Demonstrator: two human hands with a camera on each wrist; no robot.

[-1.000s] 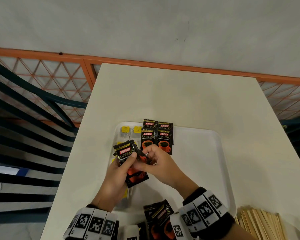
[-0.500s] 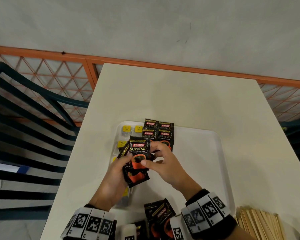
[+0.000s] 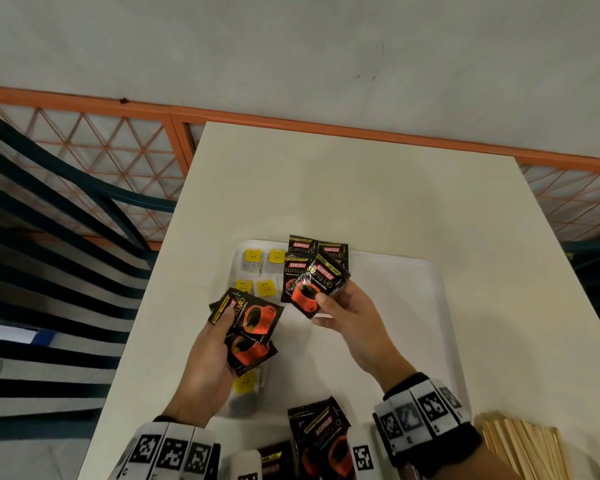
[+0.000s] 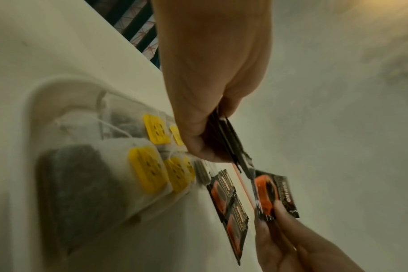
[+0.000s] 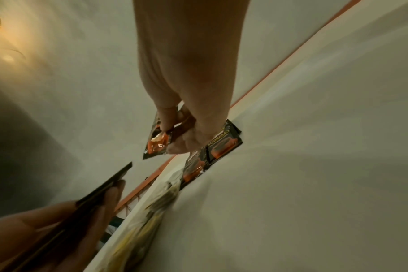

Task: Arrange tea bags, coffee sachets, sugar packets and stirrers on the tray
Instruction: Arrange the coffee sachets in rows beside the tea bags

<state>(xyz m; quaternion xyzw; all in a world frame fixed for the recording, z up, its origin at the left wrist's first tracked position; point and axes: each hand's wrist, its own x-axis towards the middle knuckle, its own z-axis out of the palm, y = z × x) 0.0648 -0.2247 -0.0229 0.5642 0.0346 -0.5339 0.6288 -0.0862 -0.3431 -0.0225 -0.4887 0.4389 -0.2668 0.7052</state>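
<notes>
Over the tray [image 3: 426, 306], the right hand [image 3: 347, 313] pinches one coffee sachet [image 3: 317, 285] above the laid sachets [image 3: 300, 268]; the left hand [image 3: 208, 362] grips the spare stack [image 3: 253, 327]. Next, probably: set it flat alongside.

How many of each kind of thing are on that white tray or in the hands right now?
tea bags with yellow tags, on the tray: 5
flat coffee sachets on the tray: 3 showing
single sachet in the right hand: 1
stacked sachets in the left hand: 2 showing
Total: 11 in view; others may be hidden underneath.
</notes>
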